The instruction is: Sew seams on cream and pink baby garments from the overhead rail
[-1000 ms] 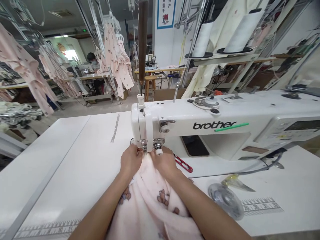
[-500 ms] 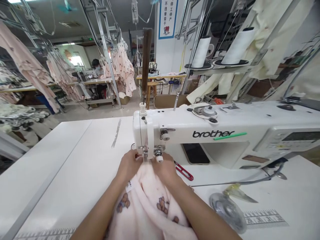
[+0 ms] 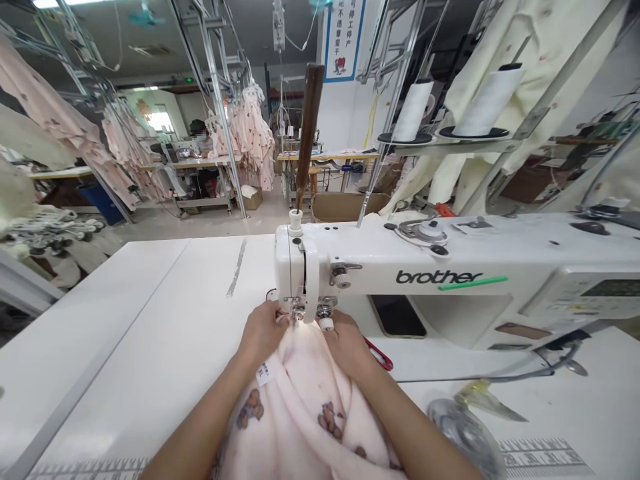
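Pale pink fabric [image 3: 305, 380] with brown bear prints runs from my lap up to the needle area of a white sewing machine [image 3: 370, 267]. My left hand [image 3: 263, 333] pinches the fabric's edge just left of the presser foot [image 3: 299, 315]. On the right of the foot, my right hand [image 3: 347, 340] grips the same fabric, its fingertips partly hidden behind the machine head. A small white size label [image 3: 263, 375] shows on the fabric near my left wrist. Light from the machine falls on the cloth under the needle.
A dark phone [image 3: 397, 315] lies under the machine arm, with red thread snips [image 3: 380, 353] beside my right hand. To the right are a clear round plastic item [image 3: 465, 427] and a printed ruler strip [image 3: 545, 457]. Thread cones [image 3: 414, 110] stand behind; a person [image 3: 199, 133] sits far off.
The view has shifted, so the machine sits slightly further right and lower. My right hand has moved slightly away from the needle, and more lit fabric shows between my hands.
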The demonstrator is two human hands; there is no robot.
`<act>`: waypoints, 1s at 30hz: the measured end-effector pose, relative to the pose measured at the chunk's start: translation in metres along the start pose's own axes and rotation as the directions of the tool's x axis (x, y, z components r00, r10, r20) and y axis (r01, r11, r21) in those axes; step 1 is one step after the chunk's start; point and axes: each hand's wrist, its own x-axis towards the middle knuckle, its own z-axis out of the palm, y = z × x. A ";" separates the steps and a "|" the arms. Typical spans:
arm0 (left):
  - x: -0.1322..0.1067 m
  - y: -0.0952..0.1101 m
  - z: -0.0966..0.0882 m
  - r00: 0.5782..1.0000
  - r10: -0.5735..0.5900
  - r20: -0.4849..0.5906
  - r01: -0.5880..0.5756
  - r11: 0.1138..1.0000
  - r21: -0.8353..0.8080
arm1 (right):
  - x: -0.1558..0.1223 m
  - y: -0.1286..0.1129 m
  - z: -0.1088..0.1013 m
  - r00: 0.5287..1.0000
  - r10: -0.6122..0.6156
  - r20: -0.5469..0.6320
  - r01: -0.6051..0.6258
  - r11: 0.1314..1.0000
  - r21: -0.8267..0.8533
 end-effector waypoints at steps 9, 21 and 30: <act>-0.001 -0.001 0.000 1.000 -0.004 0.004 0.004 1.000 -0.012 | 0.003 0.005 0.004 1.000 0.028 -0.003 -0.028 1.000 0.014; 0.001 -0.005 -0.001 0.998 0.019 0.056 -0.014 0.997 -0.075 | 0.003 0.006 0.006 0.999 0.028 -0.016 -0.028 1.000 -0.003; 0.001 -0.011 0.002 0.997 0.029 0.067 -0.021 0.993 -0.120 | 0.003 0.008 0.005 1.000 0.017 0.010 -0.017 0.999 0.033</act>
